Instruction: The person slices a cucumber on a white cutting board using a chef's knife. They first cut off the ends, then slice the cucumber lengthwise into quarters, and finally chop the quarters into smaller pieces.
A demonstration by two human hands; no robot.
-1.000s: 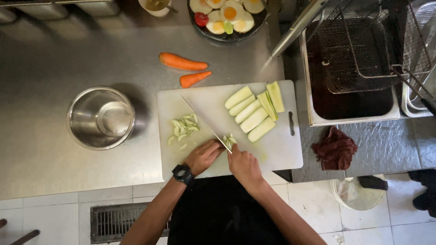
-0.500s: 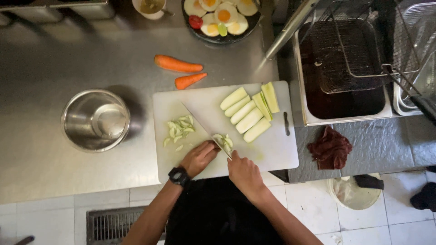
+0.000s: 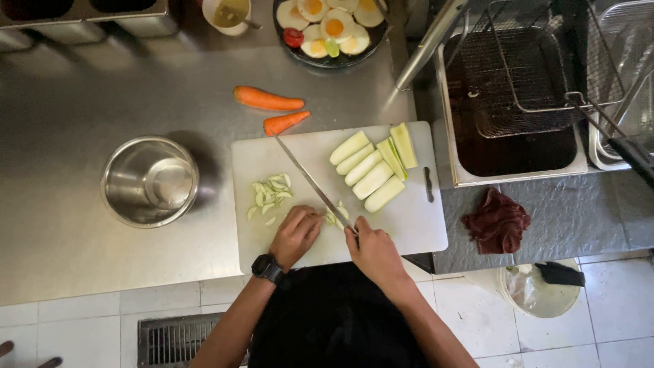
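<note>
Cucumber piece (image 3: 335,217) sits mid-board (image 3: 415,225), at 3 o'clock of the sliced heap (image 3: 269,194); left hand (image 3: 294,235) curls onto it, seemingly pinning it; right hand (image 3: 373,252) grips the knife (image 3: 313,182). Likely soft, wet, slippery; hold its uncut end.

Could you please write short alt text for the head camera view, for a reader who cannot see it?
Seen from above, a person's right hand holds a knife over a white cutting board, while the left hand steadies a pale green vegetable piece beside it. Cut slices and long peeled strips lie on the board; two carrots and a steel bowl sit on the counter.
</note>
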